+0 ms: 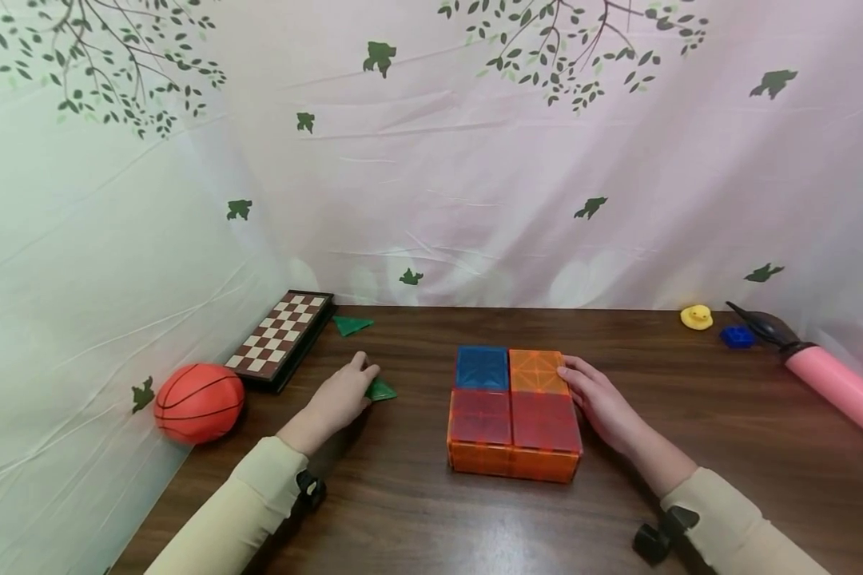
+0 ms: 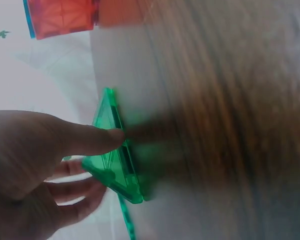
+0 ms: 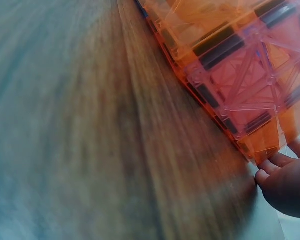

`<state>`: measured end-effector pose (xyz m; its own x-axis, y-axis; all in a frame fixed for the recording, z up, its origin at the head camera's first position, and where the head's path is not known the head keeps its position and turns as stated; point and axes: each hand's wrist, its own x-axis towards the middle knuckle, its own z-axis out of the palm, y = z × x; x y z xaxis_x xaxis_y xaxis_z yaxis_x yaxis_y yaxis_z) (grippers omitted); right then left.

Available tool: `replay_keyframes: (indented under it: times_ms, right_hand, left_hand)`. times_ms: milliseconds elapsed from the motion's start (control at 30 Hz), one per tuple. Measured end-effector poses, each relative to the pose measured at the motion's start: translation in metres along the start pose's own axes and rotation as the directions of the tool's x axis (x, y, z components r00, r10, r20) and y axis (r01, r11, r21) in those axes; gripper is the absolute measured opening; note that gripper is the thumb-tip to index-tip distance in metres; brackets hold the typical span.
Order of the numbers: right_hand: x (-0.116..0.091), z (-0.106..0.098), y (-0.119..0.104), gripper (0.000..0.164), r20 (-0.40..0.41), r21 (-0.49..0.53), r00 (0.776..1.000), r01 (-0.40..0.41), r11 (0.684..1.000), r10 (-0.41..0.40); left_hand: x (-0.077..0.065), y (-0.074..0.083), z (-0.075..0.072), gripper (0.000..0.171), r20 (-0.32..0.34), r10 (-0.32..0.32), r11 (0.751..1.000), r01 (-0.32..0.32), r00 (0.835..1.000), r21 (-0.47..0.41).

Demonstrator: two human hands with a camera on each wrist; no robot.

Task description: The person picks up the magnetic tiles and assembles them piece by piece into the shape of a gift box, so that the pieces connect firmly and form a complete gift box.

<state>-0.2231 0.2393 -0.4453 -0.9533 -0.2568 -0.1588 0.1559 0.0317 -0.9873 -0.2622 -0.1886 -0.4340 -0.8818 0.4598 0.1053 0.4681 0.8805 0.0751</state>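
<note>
My left hand (image 1: 340,397) pinches a green triangular magnetic tile (image 1: 382,390) near the tabletop. In the left wrist view the thumb lies across the front of this triangle (image 2: 110,167), with the fingers behind it. A second green triangular tile (image 1: 351,325) lies farther back, beside the chessboard. Right of centre stands a low box of see-through magnetic tiles (image 1: 514,461), orange on its front, with red, blue and orange squares on top. The fingers of my right hand (image 1: 606,399) rest at its back right side, touching the orange part.
A folded chessboard (image 1: 280,335) and an orange-red toy basketball (image 1: 199,403) are at the left. On the right lie a yellow rubber duck (image 1: 696,317), a blue block (image 1: 737,337) and a pink hand pump (image 1: 837,387). A leaf-printed curtain (image 1: 431,176) hangs behind the wooden table (image 1: 395,511).
</note>
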Motion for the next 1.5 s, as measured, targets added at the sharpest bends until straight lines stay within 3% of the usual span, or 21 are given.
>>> replay_keyframes:
  times_ms: [167, 333, 500, 667, 767, 867, 1067, 1267, 1500]
  right_hand:
    - [-0.001, -0.001, 0.001, 0.076, 0.004, -0.005, 1.000, -0.017, 1.000, 0.017]
    - [-0.001, -0.001, 0.001, 0.077, 0.001, -0.010, 1.000, -0.018, 1.000, 0.018]
    - [-0.001, 0.000, 0.001, 0.077, -0.005, -0.012, 1.000, -0.009, 1.000, 0.009]
    - [-0.001, -0.001, 0.002, 0.075, -0.007, -0.010, 1.000, 0.006, 1.000, -0.006]
    - [-0.001, -0.001, 0.002, 0.074, -0.007, -0.012, 1.000, 0.012, 1.000, -0.012]
    - [-0.001, -0.002, 0.003, 0.074, -0.007, -0.012, 1.000, 0.015, 1.000, -0.015]
    - [0.000, -0.002, 0.003, 0.074, -0.008, -0.016, 1.000, 0.014, 1.000, -0.014]
    - [0.000, 0.000, 0.003, 0.073, -0.004, -0.017, 1.000, 0.015, 1.000, -0.015]
    - [0.001, -0.001, 0.003, 0.075, -0.010, -0.025, 1.000, 0.006, 1.000, -0.006]
  left_hand:
    - [0.000, 0.005, -0.001, 0.031, -0.053, 0.049, 0.997, -0.052, 0.997, -0.063]
    - [0.005, 0.010, -0.010, 0.023, -0.089, 0.050, 0.966, -0.071, 0.995, -0.248]
    - [0.013, 0.024, -0.026, 0.017, -0.172, 0.022, 0.901, -0.094, 0.985, -0.423]
    - [0.022, 0.050, -0.040, 0.015, -0.258, 0.003, 0.795, -0.158, 0.966, -0.586]
    - [0.028, 0.070, -0.046, 0.018, -0.284, 0.042, 0.737, -0.222, 0.958, -0.639]
    - [0.033, 0.090, -0.049, 0.018, -0.292, 0.102, 0.709, -0.275, 0.951, -0.649]
    - [0.042, 0.115, -0.046, 0.019, -0.277, 0.177, 0.715, -0.316, 0.945, -0.623]
    - [0.045, 0.119, -0.038, 0.018, -0.227, 0.198, 0.731, -0.298, 0.954, -0.614]
    - [0.045, 0.121, -0.036, 0.018, -0.219, 0.185, 0.734, -0.283, 0.958, -0.618]
